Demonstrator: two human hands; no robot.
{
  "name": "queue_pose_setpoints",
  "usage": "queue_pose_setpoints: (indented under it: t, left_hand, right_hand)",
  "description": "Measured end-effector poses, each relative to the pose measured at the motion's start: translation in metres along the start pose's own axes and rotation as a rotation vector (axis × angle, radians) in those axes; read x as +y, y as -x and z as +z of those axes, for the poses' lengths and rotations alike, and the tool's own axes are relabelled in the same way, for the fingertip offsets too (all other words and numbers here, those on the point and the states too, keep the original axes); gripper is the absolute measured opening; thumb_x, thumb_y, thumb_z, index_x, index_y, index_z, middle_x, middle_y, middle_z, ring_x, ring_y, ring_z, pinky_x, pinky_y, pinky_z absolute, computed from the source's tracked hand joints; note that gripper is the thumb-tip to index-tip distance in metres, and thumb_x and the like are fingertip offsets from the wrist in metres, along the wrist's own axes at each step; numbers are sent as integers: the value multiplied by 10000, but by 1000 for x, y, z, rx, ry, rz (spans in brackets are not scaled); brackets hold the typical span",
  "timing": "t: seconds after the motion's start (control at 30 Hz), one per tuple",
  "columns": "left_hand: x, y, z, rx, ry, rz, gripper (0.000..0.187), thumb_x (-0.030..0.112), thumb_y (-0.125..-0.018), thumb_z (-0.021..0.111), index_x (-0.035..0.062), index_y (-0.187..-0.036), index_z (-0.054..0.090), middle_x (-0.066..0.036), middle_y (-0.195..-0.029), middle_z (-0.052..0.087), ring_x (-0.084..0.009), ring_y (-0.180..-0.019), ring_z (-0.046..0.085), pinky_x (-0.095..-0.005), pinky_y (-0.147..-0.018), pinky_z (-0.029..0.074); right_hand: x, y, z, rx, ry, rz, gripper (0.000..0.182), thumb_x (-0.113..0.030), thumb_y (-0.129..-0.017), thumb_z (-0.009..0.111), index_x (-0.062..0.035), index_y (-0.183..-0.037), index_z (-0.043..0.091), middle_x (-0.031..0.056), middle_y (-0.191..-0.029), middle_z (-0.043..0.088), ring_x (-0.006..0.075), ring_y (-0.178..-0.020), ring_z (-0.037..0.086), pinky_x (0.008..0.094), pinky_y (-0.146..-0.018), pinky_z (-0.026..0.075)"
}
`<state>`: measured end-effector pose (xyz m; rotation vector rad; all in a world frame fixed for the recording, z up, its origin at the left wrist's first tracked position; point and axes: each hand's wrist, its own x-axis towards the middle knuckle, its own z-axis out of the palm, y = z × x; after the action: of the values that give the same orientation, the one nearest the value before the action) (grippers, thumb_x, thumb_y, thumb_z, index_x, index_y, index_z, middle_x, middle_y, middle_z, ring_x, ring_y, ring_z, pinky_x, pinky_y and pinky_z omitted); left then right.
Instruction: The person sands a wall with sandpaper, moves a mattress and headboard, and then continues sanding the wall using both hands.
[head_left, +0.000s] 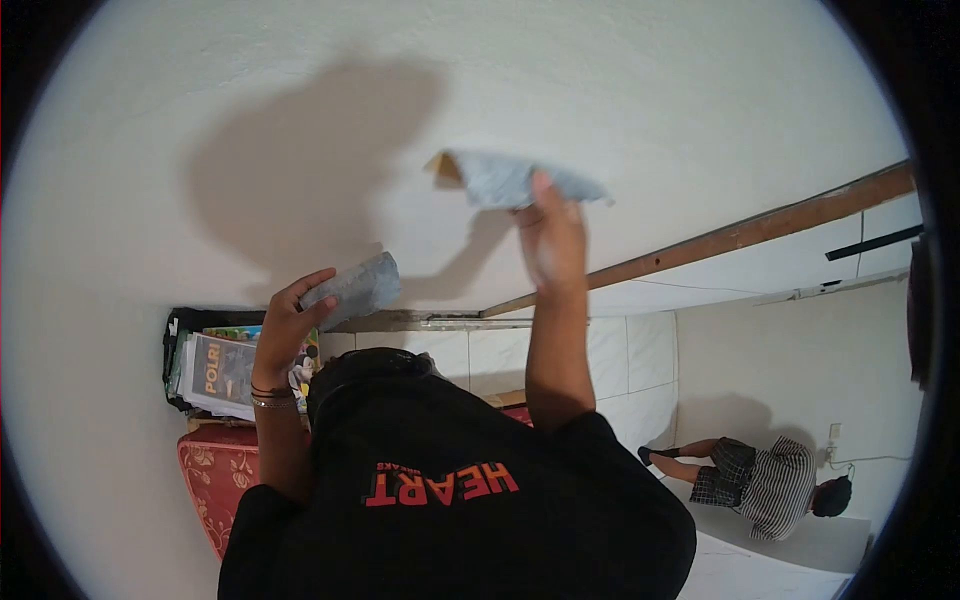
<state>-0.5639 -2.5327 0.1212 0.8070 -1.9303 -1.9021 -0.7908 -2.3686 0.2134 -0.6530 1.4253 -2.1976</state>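
Observation:
My left hand [300, 318], with bands around the wrist, grips a curled grey piece of sandpaper [362, 289] just in front of the wall. Up and to the right, my right hand [550, 235] pinches a second folded piece of sandpaper [500, 180], thumb on its grey-blue face. A yellowish-brown side shows at this sheet's left end. The right hand is slightly blurred. Both sheets are bent, and shadows of the hands fall on the pale wall [640, 100].
At lower left, a black container [175, 365] holds papers and a "POLRI" book [222, 368], beside a red floral cushion [215, 480]. A wooden strip [700, 238] runs diagonally at right. Another person [765, 480] in a striped shirt is at the far lower right.

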Motion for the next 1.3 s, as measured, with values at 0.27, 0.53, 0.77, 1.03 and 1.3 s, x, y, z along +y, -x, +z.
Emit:
queue_pose_setpoints:
  t: [0.27,0.53,0.77,1.03,1.3]
  left_hand:
    - [9,2,-9,108,297,-47,353,179,-836,563,-29,-1120,535,-75,-893,596,-96,-771,561,-220,-714,454]
    - [-5,5,-26,86,650,28,436,103,-846,510,-72,-1230,401,-113,-1023,572,-129,-919,557,-235,-812,431]
    - [-1,6,-11,-107,568,28,534,95,-773,585,-54,-1246,388,-96,-1033,563,-141,-935,540,-260,-829,416]
    - [-12,10,-21,-89,582,-75,367,58,-728,587,-3,-1063,451,-68,-947,553,-148,-873,539,-265,-789,432]
    - [-15,15,-30,121,618,148,377,126,-789,559,18,-1121,419,-84,-976,549,-176,-881,547,-296,-740,460]
  right_hand:
    - [110,3,-39,-173,716,454,492,-413,-833,545,63,-955,569,79,-908,591,152,-838,513,303,-814,408]
    - [-11,-9,-5,-25,279,166,430,-353,-845,550,56,-973,574,74,-894,598,123,-794,539,256,-762,436]
    - [92,12,-19,-29,762,308,546,-382,-812,582,115,-1034,533,177,-1077,551,218,-1041,479,294,-909,349]
    - [-17,-4,-5,11,440,215,515,-373,-817,591,77,-1061,527,126,-1043,556,174,-958,497,300,-844,399]
    - [6,2,-14,42,615,226,497,-342,-831,564,111,-1031,525,146,-976,572,192,-863,550,302,-818,418]
